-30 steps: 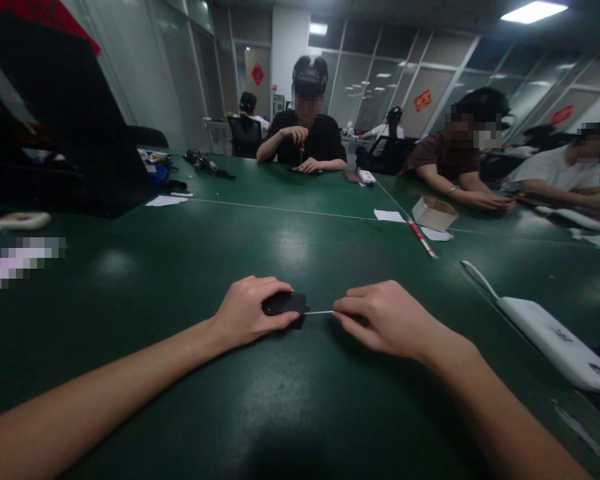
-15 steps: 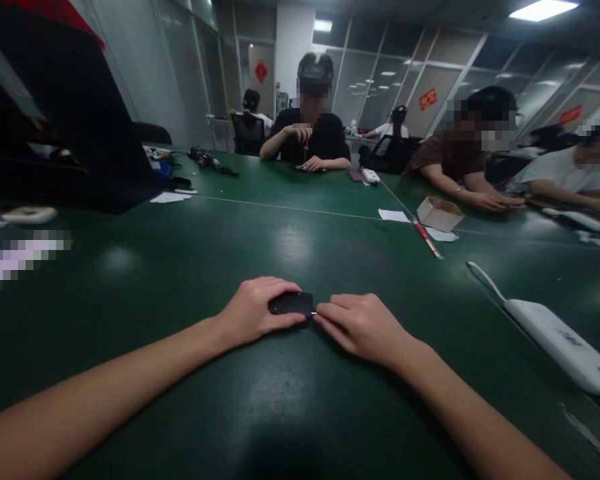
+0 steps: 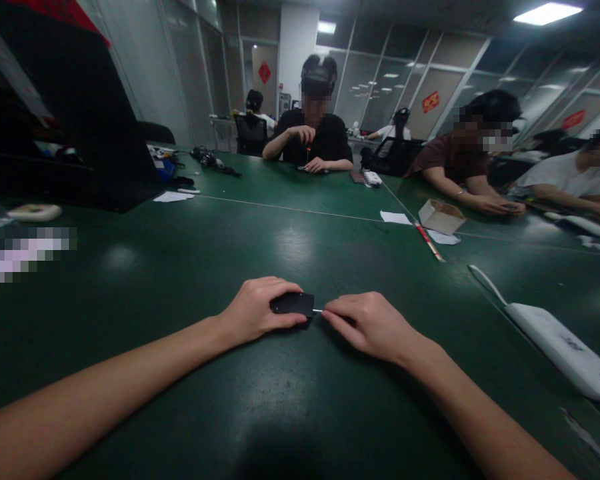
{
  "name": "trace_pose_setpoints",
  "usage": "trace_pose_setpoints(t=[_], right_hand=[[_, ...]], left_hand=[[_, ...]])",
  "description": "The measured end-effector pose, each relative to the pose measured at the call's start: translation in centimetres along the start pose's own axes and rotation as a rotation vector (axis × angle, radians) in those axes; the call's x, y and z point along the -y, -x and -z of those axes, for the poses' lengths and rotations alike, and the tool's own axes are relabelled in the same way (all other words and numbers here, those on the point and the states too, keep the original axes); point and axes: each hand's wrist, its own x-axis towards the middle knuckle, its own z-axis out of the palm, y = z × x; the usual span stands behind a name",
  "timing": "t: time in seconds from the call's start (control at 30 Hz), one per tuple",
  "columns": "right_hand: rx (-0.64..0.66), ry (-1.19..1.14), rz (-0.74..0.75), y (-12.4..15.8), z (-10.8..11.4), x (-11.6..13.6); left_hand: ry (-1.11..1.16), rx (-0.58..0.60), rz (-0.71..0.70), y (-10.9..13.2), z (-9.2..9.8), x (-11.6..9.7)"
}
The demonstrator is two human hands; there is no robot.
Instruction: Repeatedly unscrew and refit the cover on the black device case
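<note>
My left hand [image 3: 257,308] is closed around a small flat black case [image 3: 295,304], thumb along its near side and fingers over the far side. Tiny light dots show on the case's dark upper face. From its right end a thin silver rod [image 3: 318,311] runs to the pinched fingertips of my right hand [image 3: 367,322]. Whatever part of the rod lies inside those fingers is hidden, and I cannot tell how far it reaches into the case. Both hands rest low over the green table [image 3: 290,400].
A white power strip [image 3: 555,340] with its cord lies at the right. Beyond stand an open cardboard box [image 3: 441,217], paper [image 3: 395,218] and a red stick-like item [image 3: 429,241]. A large black panel [image 3: 75,113] rises at the left. Several people sit around the table.
My right hand has moved slightly to the right, away from the case, and more of the silver rod shows between them. My left hand keeps its hold on the case.
</note>
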Motion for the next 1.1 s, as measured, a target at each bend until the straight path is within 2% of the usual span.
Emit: trace_pose_setpoints(t=[0.27,0.43,0.63,0.83,1.1], right_hand=[[0.006,-0.12,-0.045,-0.5,-0.7,0.1],[0.005,-0.11,-0.079,-0.6,-1.0,0.8],[0.041,0.139,-0.075,-0.3,-0.2,0.4],[0.158,0.436,-0.127,0.1,0.9,-0.9],[0.144,0.532,-0.168,-0.1,1.1,0.6]], left_hand=[[-0.029,0.004,-0.007,-0.2,0.1,-0.2],[-0.037,0.014,-0.023,-0.2,0.0,-0.1],[-0.024,0.01,-0.034,-0.1,0.1,0.1],[-0.024,0.007,0.009,-0.1,0.2,0.2],[-0.058,0.002,0.041,-0.1,0.0,0.3]])
